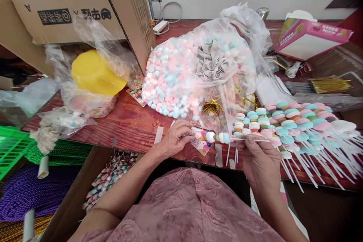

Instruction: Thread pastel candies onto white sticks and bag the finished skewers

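A marshmallow skewer (222,137) lies level between my two hands, just above the table's front edge. Pink, white, green and blue sweets sit along its white stick. My left hand (179,136) is closed, with the fingertips pinching the skewer's left end by a small printed wrapper (202,146). How much of the wrapper surrounds the sweets is hard to make out. In my right hand (262,159) the bare stick is gripped between thumb and fingers. Right beside that hand is a heap of similar skewers (295,121), their sticks pointing toward me.
Behind my hands lies a big clear bag of pastel marshmallows (170,75). A cardboard box (85,11) and a yellow object in plastic (96,73) stand left. Gold twist ties (330,85) and a pink carton (314,34) are at right. A green basket (13,151) is lower left.
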`<action>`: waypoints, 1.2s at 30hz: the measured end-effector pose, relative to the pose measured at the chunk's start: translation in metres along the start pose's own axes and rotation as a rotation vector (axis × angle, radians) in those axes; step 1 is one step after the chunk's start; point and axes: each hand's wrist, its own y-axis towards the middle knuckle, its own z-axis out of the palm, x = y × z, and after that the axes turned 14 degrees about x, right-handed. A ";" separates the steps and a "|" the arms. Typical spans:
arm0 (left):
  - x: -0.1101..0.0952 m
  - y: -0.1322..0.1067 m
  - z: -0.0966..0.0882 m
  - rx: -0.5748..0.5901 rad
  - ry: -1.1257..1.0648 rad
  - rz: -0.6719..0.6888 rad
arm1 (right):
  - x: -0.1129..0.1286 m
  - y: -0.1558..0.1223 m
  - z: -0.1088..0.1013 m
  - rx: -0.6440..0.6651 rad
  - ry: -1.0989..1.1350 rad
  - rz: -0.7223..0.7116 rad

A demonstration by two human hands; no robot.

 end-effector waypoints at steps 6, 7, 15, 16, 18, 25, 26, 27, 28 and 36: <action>-0.033 0.007 -0.009 0.319 -0.176 -0.197 | 0.010 0.001 0.005 0.070 0.045 -0.028; -0.037 0.009 -0.007 0.359 -0.208 -0.223 | 0.011 -0.001 0.006 0.098 0.040 -0.044; -0.052 0.017 0.007 0.391 -0.470 -0.384 | 0.031 0.011 0.004 0.484 -0.151 -0.097; -0.054 0.018 0.007 0.413 -0.461 -0.373 | 0.036 0.015 0.002 0.549 -0.191 -0.114; -0.058 0.021 0.005 0.446 -0.420 -0.352 | 0.044 0.021 0.001 0.649 -0.258 -0.151; -0.071 0.028 0.010 0.470 -0.422 -0.346 | 0.057 0.029 0.010 0.732 -0.343 -0.213; -0.072 0.029 0.013 0.471 -0.487 -0.341 | 0.058 0.030 0.012 0.753 -0.367 -0.205; -0.072 0.029 0.015 0.473 -0.557 -0.338 | 0.059 0.030 0.013 0.767 -0.388 -0.194; -0.072 0.029 0.016 0.477 -0.621 -0.343 | 0.059 0.030 0.014 0.773 -0.404 -0.179; -0.063 0.031 0.015 0.326 -0.567 -0.421 | 0.053 0.026 0.012 0.583 -0.453 -0.077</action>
